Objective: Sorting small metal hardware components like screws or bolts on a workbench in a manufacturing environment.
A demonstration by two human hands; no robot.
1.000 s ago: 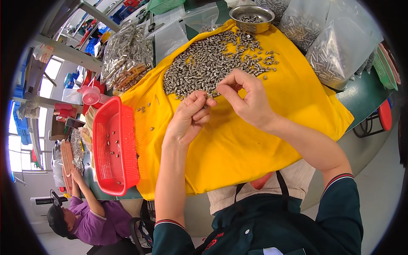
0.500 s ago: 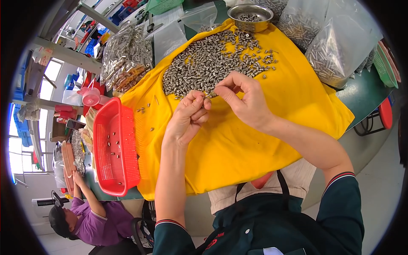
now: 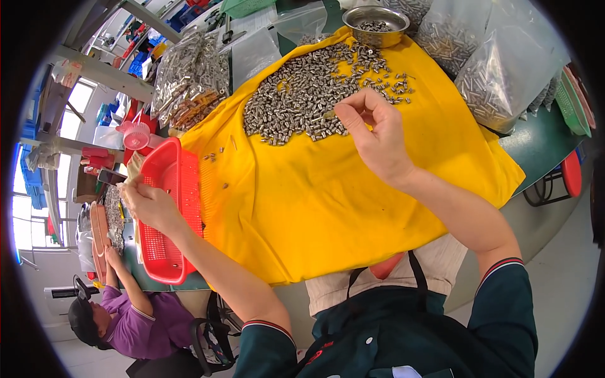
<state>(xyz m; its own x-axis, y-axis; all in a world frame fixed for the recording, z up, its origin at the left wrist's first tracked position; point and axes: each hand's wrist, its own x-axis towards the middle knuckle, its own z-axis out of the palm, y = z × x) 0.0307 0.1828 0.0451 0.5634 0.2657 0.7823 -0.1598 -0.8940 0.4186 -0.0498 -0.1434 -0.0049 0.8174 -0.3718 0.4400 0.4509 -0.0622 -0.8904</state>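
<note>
My left hand [image 3: 153, 205] reaches over the red plastic basket [image 3: 189, 189], its fingers closed on a crumpled beige cloth [image 3: 134, 167] at the basket's far-left side. Over the near edge of a heap of small metal cylinders [image 3: 296, 97], my right hand [image 3: 377, 135] is raised with thumb and forefinger pinched. A small, thin thing peeks from that pinch, too small to name. The heap lies on a yellow cloth [image 3: 315, 214]. A few loose cylinders [image 3: 211, 156] rest between heap and basket.
A steel bowl [image 3: 376, 26] with metal pieces stands behind the heap. Clear bags of metal parts sit at the right [image 3: 495, 82] and left [image 3: 192, 79]. A person in purple [image 3: 148, 327] works at the far left, near a red stool [image 3: 571, 173] on the opposite side.
My left hand has left my right hand and swung left across the basket to the beige cloth. My right hand has shifted slightly right, still pinched.
</note>
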